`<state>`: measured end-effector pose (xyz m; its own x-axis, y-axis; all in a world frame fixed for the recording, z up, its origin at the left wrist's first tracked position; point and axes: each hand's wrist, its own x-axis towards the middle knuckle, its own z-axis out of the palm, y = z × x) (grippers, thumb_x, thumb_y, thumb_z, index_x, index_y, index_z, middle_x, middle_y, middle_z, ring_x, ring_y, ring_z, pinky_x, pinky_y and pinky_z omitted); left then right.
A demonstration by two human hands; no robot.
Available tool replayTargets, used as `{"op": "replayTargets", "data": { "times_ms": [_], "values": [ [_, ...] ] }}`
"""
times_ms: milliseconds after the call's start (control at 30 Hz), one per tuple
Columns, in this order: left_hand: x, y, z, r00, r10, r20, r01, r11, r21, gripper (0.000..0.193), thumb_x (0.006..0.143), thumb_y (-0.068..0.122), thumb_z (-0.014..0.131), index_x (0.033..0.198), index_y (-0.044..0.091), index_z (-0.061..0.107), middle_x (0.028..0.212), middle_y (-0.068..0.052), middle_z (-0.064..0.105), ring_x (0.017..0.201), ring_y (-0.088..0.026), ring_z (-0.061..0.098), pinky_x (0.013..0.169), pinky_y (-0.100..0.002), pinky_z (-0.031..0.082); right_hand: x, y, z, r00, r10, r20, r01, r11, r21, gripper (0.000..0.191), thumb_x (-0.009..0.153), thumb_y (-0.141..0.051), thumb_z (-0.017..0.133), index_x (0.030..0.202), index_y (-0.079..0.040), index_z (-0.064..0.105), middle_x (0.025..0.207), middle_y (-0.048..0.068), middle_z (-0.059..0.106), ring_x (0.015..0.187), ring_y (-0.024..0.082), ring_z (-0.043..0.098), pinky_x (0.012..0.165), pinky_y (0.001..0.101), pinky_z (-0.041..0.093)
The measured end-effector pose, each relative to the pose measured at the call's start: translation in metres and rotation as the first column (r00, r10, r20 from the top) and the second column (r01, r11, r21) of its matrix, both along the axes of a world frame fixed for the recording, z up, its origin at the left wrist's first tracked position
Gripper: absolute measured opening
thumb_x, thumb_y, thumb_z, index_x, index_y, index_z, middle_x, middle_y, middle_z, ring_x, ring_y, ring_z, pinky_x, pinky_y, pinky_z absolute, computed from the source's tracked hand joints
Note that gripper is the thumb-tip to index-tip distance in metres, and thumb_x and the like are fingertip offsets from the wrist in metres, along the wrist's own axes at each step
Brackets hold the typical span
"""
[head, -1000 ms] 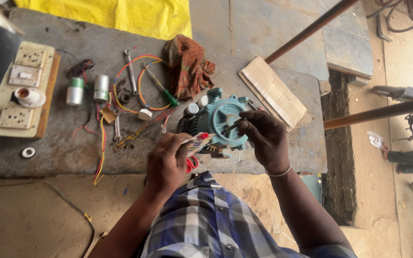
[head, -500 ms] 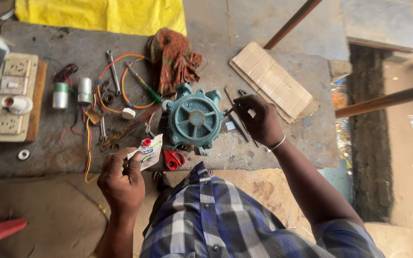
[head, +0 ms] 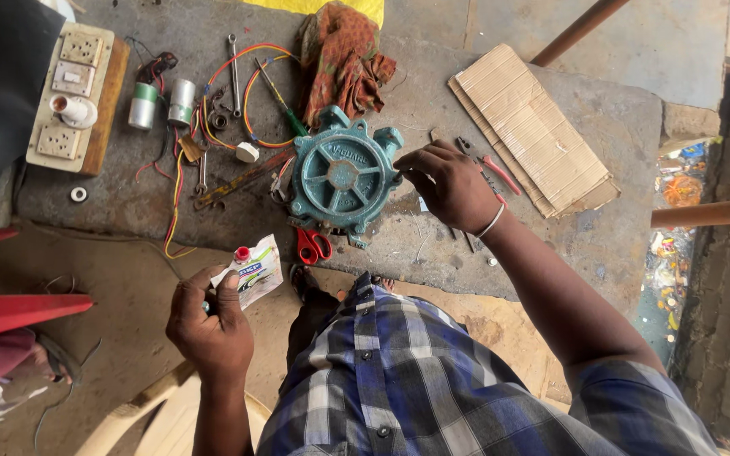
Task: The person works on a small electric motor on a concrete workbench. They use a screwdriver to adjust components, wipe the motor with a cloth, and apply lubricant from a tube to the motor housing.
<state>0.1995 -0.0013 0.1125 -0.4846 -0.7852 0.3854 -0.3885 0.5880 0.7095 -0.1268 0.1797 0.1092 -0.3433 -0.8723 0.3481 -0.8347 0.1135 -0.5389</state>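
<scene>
Compared with half a second ago, the left hand [head: 210,325] has been lowered further off the bench, toward the lower left of the frame. A small white tube [head: 251,272] with a red cap is pinched in its fingers, its long axis pointing to the upper left. The right hand [head: 449,184] is now laid against the right edge of the round teal cast-metal pump housing [head: 344,176] at the centre, fingers curled on the rough rim. Red-handled scissors [head: 313,246] are seen just below it.

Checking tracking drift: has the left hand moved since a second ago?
Yes. The left hand, gripping the white tube, has pulled back off the teal casing, past the slab's near edge, toward the person.
</scene>
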Motion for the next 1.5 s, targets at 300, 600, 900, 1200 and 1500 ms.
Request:
{"op": "replayTargets", "data": {
  "times_ms": [300,600,900,1200,1500],
  "values": [
    [0.015,0.021,0.000,0.999,0.029,-0.023,-0.029,0.999,-0.015,0.014,0.103,0.013,0.076,0.112,0.004,0.069,0.092,-0.008,0.067,0.072,-0.016,0.061,0.064,-0.032,0.047,-0.008,-0.006,0.011,0.984,0.176,-0.008,-0.173,0.976,0.132,0.021,0.089,0.001,0.068,0.109,-0.005,0.074,0.112,0.013,0.074,0.104,0.029,0.072,0.092,0.0405,0.059],
    [0.026,0.024,-0.003,0.998,0.053,-0.025,-0.053,0.999,-0.011,0.014,0.104,0.015,0.075,0.111,0.005,0.069,0.089,-0.005,0.065,0.069,-0.013,0.059,0.060,-0.029,0.043,-0.010,-0.009,0.005,0.986,0.161,-0.039,-0.150,0.968,0.200,0.027,0.089,0.002,0.066,0.112,-0.006,0.076,0.117,0.014,0.073,0.112,0.030,0.069,0.099,0.0412,0.057],
    [0.028,0.027,-0.006,0.998,0.062,-0.018,-0.062,0.998,-0.003,0.015,0.104,0.016,0.075,0.111,0.005,0.069,0.089,-0.005,0.064,0.067,-0.012,0.056,0.060,-0.028,0.043,-0.012,-0.017,-0.006,0.981,0.185,-0.054,-0.163,0.947,0.277,0.015,0.098,-0.012,0.067,0.109,-0.008,0.077,0.113,0.010,0.075,0.107,0.027,0.070,0.099,0.0397,0.057],
    [0.029,0.028,-0.005,0.998,0.067,-0.015,-0.067,0.998,-0.003,0.015,0.104,0.017,0.076,0.111,0.005,0.070,0.088,-0.004,0.064,0.066,-0.012,0.055,0.060,-0.028,0.042,-0.007,-0.018,-0.004,0.970,0.203,-0.136,-0.158,0.945,0.285,0.018,0.099,-0.009,0.064,0.112,-0.007,0.076,0.114,0.012,0.074,0.108,0.028,0.069,0.096,0.0384,0.056],
    [0.034,0.026,-0.008,0.998,0.062,-0.005,-0.063,0.998,-0.019,0.016,0.103,0.015,0.075,0.112,0.004,0.068,0.089,-0.005,0.065,0.071,-0.011,0.061,0.058,-0.028,0.044,-0.006,-0.018,-0.005,0.963,0.212,-0.164,-0.157,0.942,0.297,0.024,0.097,-0.003,0.061,0.117,-0.007,0.075,0.119,0.014,0.073,0.115,0.029,0.067,0.100,0.0391,0.055]
  ]
}}
